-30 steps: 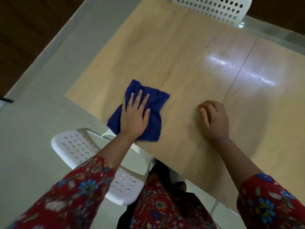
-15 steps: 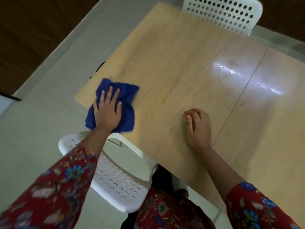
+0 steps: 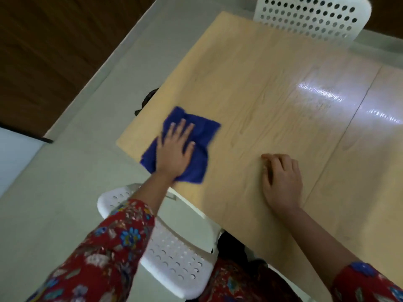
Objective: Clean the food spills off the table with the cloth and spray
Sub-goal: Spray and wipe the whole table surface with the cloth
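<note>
Cloth point(image 3: 204, 149), blue and crumpled to a rough square w/ no clear long axis, lies on the near-left corner of the table point(image 3: 261, 73). Its near corner reaches the table edge.

Nearest the viewer, a white perforated chair point(image 3: 174, 258) is tucked under that edge, w/ red floral sleeves above it.

Next out, the L hand point(image 3: 174, 151) presses flat on the cloth. Its fingers point(image 3: 185, 129) are straight and slightly apart, pointing away from the person. Cloth shows past the fingertips and on the right side, so the palm sits toward the cloth's near-left part.

The R hand point(image 3: 283, 182) rests on bare wood to the right, apart from the cloth. Its fingers are curled in, w/ nothing seen in them; prob. a brace.

Beyond both hands the tabletop runs far and to the right, w/ glare patches and a seam. No spill can be made out, and no spray bottle is in view.

Key relation: the L hand is the one on the cloth, and most of the table lies ahead-right of its fingertips. A coming stroke would thus likely push away from the edge, not along it.

Farthest out is a second white chair point(image 3: 314, 18).
</note>
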